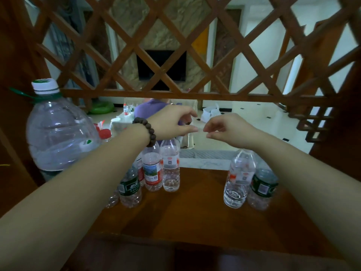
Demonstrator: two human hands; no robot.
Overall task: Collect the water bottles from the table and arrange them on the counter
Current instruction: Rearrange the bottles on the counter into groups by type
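Wooden counter point(195, 208), lattice screen point(175, 45), tiled floor point(254, 114)

Brown wooden bench point(195, 208): big clear plastic jug point(58, 133) at far left. Right of it, a cluster of small clear plastic bottles point(152, 169), red-label ones behind, a green-label bottle point(130, 189) in front. Well apart on the right, two bottles touching: red-label bottle point(239, 178) left, green-label one point(263, 189) right. Wooden lattice screen point(175, 55) behind the bench.
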